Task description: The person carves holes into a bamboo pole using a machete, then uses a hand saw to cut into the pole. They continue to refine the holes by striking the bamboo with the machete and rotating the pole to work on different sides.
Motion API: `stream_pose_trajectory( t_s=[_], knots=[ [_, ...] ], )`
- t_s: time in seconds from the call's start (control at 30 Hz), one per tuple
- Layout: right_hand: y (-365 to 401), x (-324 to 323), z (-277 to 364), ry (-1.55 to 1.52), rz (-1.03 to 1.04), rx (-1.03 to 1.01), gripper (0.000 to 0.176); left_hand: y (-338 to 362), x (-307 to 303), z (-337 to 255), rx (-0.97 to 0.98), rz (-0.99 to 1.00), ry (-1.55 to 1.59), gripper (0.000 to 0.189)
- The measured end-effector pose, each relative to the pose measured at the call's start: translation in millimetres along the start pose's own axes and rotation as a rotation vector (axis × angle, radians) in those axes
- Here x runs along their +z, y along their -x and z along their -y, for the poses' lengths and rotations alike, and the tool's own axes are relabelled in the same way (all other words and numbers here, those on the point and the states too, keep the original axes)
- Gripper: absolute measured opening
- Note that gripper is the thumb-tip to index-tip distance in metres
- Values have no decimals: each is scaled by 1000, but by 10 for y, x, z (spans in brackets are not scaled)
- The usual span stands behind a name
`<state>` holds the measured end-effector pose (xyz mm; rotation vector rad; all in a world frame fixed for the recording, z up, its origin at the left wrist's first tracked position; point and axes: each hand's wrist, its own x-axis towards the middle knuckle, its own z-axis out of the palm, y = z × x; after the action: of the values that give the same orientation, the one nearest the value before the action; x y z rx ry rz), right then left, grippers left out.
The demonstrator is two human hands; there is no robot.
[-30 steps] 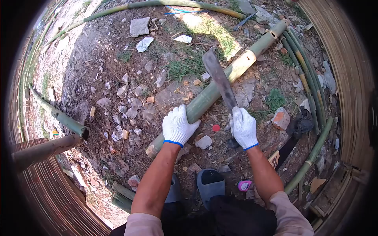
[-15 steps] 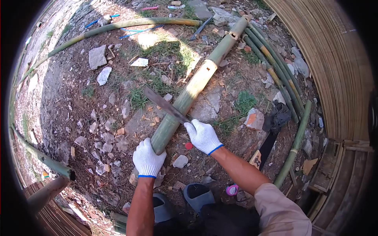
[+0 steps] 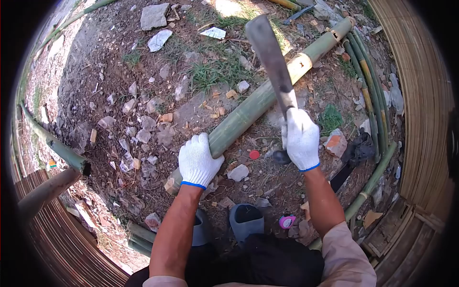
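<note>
Stony ground (image 3: 107,143), left fingers (image 3: 196,142) curled over bamboo pole (image 3: 248,112), right fingers (image 3: 294,117) gripping machete (image 3: 272,60)

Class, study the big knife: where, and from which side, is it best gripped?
Probably by the handle, from the wearer's side, where the right hand holds it: its rounded dark end lies nearest the wearer, while the long, wide blade points away.

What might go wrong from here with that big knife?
The machete in the right hand might glance off the rounded bamboo pole and reach the left hand, which grips the same pole in only a knit glove.
The pole could also roll or shift on the uneven, stony ground, spoiling a stroke.
</note>
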<state>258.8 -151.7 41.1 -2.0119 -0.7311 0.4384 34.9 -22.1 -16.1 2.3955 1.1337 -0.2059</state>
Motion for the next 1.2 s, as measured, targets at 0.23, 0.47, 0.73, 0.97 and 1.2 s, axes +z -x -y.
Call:
stream_pose_trajectory(
  t_s=[0.23,0.47,0.73,0.97,1.2],
  knots=[
    [120,261,-265,476,272,-18,36,7,56,43,36,-38,9,62],
    [123,203,-158,113,-152,45,21,9,70,56,19,-13,-2,61],
    [-50,-23,-236,-171,-183,56,22,40,107,77,31,-38,27,59],
    [-123,45,64,402,130,11,31,-12,75,78,32,-16,17,56],
    [57,324,-319,557,330,-92,39,15,34,66,0,-17,11,54]
  ],
)
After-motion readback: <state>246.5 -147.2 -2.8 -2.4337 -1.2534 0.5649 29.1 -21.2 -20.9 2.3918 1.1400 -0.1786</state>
